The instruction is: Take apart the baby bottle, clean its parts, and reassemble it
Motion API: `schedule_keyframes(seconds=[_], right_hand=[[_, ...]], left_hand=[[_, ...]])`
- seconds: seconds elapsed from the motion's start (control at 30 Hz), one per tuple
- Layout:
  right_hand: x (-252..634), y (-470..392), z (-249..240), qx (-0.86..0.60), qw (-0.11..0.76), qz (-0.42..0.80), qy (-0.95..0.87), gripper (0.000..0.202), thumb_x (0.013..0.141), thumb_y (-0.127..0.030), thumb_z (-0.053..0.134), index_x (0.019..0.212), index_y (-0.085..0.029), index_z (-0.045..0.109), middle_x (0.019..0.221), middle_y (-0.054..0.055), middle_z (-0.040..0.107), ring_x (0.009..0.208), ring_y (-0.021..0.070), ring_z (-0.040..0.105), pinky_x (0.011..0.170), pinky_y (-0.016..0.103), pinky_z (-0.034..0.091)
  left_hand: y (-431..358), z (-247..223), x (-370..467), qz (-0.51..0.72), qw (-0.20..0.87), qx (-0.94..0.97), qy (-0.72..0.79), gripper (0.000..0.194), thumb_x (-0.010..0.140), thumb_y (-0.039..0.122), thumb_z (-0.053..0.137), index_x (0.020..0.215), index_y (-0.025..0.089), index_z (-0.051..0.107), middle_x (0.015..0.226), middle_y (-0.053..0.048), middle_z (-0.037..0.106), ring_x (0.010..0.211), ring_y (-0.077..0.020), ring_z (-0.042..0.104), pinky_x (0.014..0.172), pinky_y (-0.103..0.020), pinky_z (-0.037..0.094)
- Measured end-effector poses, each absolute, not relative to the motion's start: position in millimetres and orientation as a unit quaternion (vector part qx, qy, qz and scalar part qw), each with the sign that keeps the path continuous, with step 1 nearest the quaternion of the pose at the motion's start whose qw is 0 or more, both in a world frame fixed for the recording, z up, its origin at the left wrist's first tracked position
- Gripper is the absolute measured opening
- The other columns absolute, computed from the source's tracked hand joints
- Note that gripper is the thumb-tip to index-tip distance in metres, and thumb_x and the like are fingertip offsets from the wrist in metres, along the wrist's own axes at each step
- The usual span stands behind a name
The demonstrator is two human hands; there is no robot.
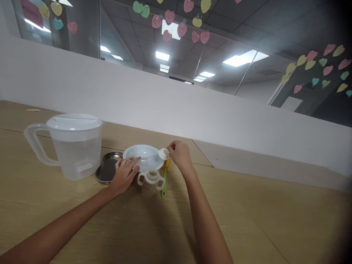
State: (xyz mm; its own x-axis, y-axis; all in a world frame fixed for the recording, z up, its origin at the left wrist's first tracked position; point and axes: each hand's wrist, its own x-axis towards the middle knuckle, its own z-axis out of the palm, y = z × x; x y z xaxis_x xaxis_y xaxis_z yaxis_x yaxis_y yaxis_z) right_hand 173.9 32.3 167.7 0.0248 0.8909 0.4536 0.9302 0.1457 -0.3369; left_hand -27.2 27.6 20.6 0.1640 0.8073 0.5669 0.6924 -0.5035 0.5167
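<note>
My right hand pinches the clear tip of a baby-bottle nipple with a white collar, held at the right rim of a pale bowl. A thin line, perhaps a straw, runs from the collar leftward across the bowl. My left hand lies with fingers spread at the bowl's front left edge, fingertips near that line's end. Just in front of the bowl stands an uncapped baby bottle with two handles, upright. A bottle brush with a green handle and yellow head lies to its right, partly behind my right hand.
A large lidded plastic jug with clear contents stands at the left. Between it and the bowl sits a dark metal tray, partly covered by my left hand. A white wall rises behind the wooden table.
</note>
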Motion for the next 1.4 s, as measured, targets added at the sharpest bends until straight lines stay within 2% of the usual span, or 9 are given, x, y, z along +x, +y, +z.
schedule_keyframes(seconds=[0.33,0.57,0.83,1.17,1.4], right_hand=[[170.7,28.8,168.9,-0.637,0.311,0.003,-0.705,0.014,0.077,-0.011,0.051,0.076,-0.012,0.065,0.071,0.006,0.064,0.061,0.012,0.053,0.056,0.021,0.033],[167.7,27.1,169.1,-0.625,0.305,0.007,-0.718,0.013,0.078,-0.012,0.052,0.077,-0.012,0.065,0.076,0.006,0.065,0.065,0.0123,0.053,0.057,0.021,0.033],[166.0,25.6,170.0,-0.625,0.297,0.012,-0.722,0.013,0.079,-0.012,0.052,0.077,-0.011,0.066,0.074,0.006,0.065,0.062,0.0113,0.053,0.056,0.021,0.033],[162.8,24.8,168.6,-0.618,0.28,-0.004,-0.734,0.014,0.081,-0.013,0.053,0.082,-0.012,0.067,0.08,0.006,0.066,0.069,0.0124,0.055,0.06,0.021,0.034],[161.3,22.3,169.2,-0.612,0.291,-0.002,-0.736,0.014,0.08,-0.012,0.053,0.08,-0.012,0.066,0.08,0.006,0.066,0.07,0.0128,0.055,0.062,0.021,0.035]], left_hand=[[25.1,27.9,-27.1,0.422,0.049,0.764,0.485,0.041,0.094,0.044,0.024,0.113,0.023,0.053,0.121,-0.005,0.057,0.119,-0.023,0.039,0.101,-0.045,0.018],[28.5,25.2,-28.0,0.398,0.058,0.768,0.498,0.04,0.094,0.042,0.025,0.121,0.03,0.052,0.117,-0.001,0.06,0.121,-0.024,0.036,0.103,-0.047,0.015],[33.0,19.5,-30.5,0.373,0.024,0.795,0.478,0.043,0.095,0.041,0.021,0.123,0.027,0.051,0.122,-0.005,0.054,0.122,-0.0181,0.039,0.108,-0.047,0.013],[30.0,21.5,-31.0,0.378,0.001,0.786,0.49,0.037,0.095,0.042,0.026,0.114,0.027,0.054,0.122,-0.002,0.056,0.122,-0.0193,0.04,0.105,-0.047,0.013],[30.5,20.8,-31.9,0.418,0.0,0.775,0.475,0.039,0.095,0.041,0.023,0.119,0.023,0.049,0.127,-0.005,0.052,0.126,-0.0184,0.037,0.105,-0.042,0.016]])
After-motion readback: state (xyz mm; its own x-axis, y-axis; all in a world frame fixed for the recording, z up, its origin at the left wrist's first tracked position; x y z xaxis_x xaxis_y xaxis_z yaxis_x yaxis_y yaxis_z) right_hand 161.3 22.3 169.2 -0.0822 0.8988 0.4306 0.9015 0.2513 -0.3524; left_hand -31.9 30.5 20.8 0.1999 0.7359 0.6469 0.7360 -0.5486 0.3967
